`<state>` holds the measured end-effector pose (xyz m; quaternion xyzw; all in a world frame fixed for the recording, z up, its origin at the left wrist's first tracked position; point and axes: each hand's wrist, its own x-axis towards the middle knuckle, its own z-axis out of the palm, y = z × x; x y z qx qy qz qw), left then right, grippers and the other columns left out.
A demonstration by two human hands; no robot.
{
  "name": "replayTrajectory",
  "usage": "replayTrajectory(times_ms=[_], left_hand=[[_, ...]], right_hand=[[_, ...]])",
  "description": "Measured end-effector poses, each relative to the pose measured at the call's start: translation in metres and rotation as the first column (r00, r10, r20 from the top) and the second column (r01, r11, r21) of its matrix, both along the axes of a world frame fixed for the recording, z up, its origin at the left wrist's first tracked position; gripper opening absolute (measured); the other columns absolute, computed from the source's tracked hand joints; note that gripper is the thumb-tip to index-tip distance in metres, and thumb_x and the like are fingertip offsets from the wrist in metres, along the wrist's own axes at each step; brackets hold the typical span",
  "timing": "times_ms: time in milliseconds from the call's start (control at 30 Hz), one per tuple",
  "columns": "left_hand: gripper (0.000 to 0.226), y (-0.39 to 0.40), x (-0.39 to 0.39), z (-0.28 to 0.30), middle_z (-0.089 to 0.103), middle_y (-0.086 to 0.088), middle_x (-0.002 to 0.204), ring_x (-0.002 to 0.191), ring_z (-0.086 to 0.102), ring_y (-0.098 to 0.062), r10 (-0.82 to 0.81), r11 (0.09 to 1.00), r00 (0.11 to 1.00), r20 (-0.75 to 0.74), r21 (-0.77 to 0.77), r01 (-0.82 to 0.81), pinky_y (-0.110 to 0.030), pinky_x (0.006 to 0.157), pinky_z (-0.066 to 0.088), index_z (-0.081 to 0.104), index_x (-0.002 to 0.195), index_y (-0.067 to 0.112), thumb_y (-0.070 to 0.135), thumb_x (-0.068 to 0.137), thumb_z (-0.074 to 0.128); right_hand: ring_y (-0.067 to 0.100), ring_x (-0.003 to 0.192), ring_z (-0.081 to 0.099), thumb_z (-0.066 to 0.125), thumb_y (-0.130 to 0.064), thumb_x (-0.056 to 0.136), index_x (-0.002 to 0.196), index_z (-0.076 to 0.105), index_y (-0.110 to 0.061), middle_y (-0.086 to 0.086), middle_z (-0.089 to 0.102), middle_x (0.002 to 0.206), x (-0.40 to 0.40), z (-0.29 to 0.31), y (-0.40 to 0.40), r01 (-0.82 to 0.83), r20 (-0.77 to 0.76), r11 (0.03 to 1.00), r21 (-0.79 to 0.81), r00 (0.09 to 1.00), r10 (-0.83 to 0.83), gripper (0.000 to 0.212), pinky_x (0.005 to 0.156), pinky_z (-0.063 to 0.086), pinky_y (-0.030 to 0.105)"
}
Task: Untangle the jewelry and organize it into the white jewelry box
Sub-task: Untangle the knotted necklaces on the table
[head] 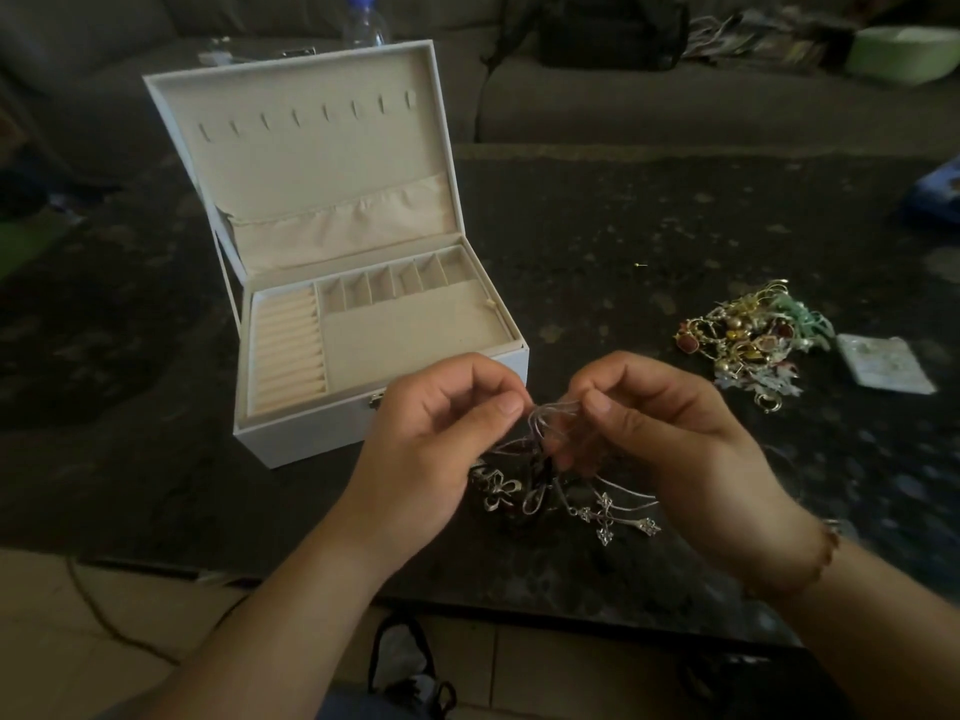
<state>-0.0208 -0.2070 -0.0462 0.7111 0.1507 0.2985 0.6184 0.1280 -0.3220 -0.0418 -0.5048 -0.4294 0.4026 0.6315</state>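
Hands were raised close together above the near edge of the dark table [675, 210], not touching each other. Your left hand [441, 433] pinched a thin silver chain [545, 415] between thumb and forefinger, the other fingers curled. Your right hand [670, 428] pinched the same chain from the opposite side, thumb against forefinger. The chain looped between the two pinches and ran down into a tangle of silver jewelry [550, 491] hanging below your hands, just over the table's near edge. In that tangle you had a bow-shaped piece [498, 491] on the left and cross-shaped pendants [605, 517] on the right. Whether the lowest pieces touched the table could not be told.

The white jewelry box [311, 439] stood open toward the left side of the table, just beyond your left hand, lid upright. Its lid lining showed a row of hooks above a gathered pocket. The tray showed ring rolls at the left, a row of small compartments along the back and one large compartment in front. No jewelry was visible in any of them.

A second pile of gold and coloured jewelry [748, 340] lay toward the right edge of the table, well apart from the box. A small clear packet [883, 363] lay just beside that pile, on its right. You wore a bracelet [831, 537] on your right wrist.
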Motion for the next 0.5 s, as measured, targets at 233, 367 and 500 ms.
replayTrajectory(times_ms=[233, 367, 500], left_hand=[[0.016, -0.0038, -0.0016, -0.0011, 0.06, -0.006, 0.075, 0.069, 0.057, -0.019, 0.117, 0.955, 0.993, -0.03, 0.277, -0.104, -0.03, 0.064, 0.049, 0.066, 0.089, 0.02, 0.029, 0.093, 0.054], [0.014, -0.0072, -0.001, 0.0007, 0.058, 0.0, 0.072, 0.065, 0.054, -0.019, 0.115, 0.921, 0.993, -0.004, 0.376, -0.105, -0.035, 0.058, 0.046, 0.064, 0.09, 0.018, 0.025, 0.096, 0.053], [0.014, -0.0075, -0.0004, 0.0008, 0.055, 0.003, 0.071, 0.063, 0.052, -0.017, 0.114, 0.899, 0.994, 0.003, 0.426, -0.104, -0.036, 0.056, 0.044, 0.062, 0.091, 0.017, 0.022, 0.098, 0.052]], right_hand=[[0.017, 0.085, 0.066, 0.06, -0.016, 0.086, 0.077, 0.07, -0.004, 0.004, 0.07, 0.092, 0.0063, 0.0016, -0.0078, 0.076, 0.665, 0.931, 0.357, 0.68, -0.31, 0.018, 0.072, 0.052, 0.029], [0.011, 0.063, 0.058, 0.055, -0.029, 0.094, 0.074, 0.067, -0.012, -0.006, 0.062, 0.071, 0.0066, -0.0031, -0.0069, 0.192, 0.78, 0.909, 0.37, 0.468, -0.416, 0.028, 0.055, 0.048, 0.033], [0.02, 0.056, 0.054, 0.048, -0.043, 0.096, 0.073, 0.064, -0.016, 0.007, 0.061, 0.065, -0.0013, -0.0039, -0.0015, 0.401, 0.473, 0.905, 0.143, 0.775, -0.419, 0.039, 0.05, 0.043, 0.04]])
